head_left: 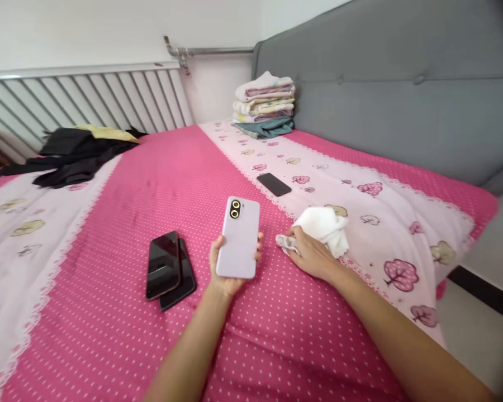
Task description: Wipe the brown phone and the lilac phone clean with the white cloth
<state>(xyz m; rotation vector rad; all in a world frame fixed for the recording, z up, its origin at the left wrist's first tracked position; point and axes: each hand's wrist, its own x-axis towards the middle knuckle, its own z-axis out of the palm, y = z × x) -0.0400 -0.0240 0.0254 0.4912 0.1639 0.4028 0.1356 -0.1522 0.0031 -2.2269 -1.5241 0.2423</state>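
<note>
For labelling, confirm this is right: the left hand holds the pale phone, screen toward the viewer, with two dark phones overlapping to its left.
Wrong side: the head view shows the back of the pale phone. The left hand holds it, with two dark phones overlapping to its left.

The lilac phone (pixel 240 245) looks smooth, the headboard (pixel 381 106) matt.
</note>
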